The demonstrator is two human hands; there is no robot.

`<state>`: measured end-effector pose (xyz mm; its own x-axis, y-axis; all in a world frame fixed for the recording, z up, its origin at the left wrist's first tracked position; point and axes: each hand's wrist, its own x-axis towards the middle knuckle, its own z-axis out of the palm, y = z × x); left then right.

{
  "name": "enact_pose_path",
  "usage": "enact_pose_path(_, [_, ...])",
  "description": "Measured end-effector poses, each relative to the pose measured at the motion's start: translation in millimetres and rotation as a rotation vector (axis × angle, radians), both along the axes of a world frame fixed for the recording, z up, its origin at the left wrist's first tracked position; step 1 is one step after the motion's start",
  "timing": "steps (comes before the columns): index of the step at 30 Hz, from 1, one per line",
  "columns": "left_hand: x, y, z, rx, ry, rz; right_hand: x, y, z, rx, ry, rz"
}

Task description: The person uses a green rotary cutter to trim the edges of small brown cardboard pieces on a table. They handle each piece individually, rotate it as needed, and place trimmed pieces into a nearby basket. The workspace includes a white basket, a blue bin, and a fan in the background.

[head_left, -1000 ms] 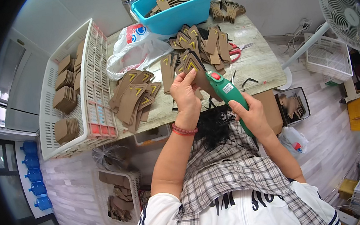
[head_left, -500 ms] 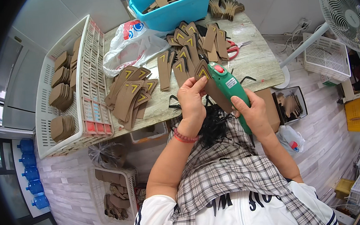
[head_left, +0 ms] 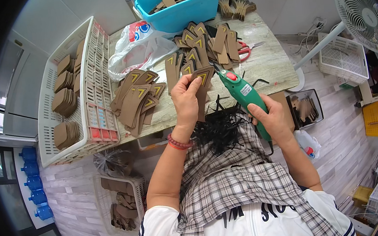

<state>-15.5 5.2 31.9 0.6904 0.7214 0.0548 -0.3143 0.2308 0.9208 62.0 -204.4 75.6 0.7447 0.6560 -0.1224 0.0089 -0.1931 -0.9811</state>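
My left hand (head_left: 186,101) pinches a flat brown tab (head_left: 203,83) with a yellow chevron, held upright near the table's front edge. In my right hand (head_left: 269,118) is a green handheld electric cutter (head_left: 244,91) with a red button, its dark tip pointing up and left, close beside the tab's upper right edge. Whether tip and tab touch is hard to tell. Thin black strips (head_left: 221,135) lie heaped on the checked apron in my lap. More chevron tabs (head_left: 200,48) are piled on the table behind my left hand, and another pile (head_left: 137,98) lies to its left.
A white crate (head_left: 98,76) with stacked brown pieces stands at the left. Toward the back are a white plastic bag (head_left: 135,55), a blue bin (head_left: 185,11) of tabs and red-handled scissors (head_left: 247,52). A standing fan (head_left: 364,14) rises at the right, above an open box (head_left: 305,109).
My left hand has moved left with the tab, which now hangs more upright and apart from the cutter's body. The cutter has shifted slightly right and down in my right hand.
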Motion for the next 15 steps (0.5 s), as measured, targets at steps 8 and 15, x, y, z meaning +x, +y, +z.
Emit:
enact_pose_path(8, [-11, 17, 17, 0.147, 0.092, -0.131, 3, -5, 5, -0.005, 0.003, 0.064])
enact_pose_path(15, [-16, 42, 6, 0.353, 0.196, -0.169, 10, -12, 7, -0.067, -0.057, 0.151])
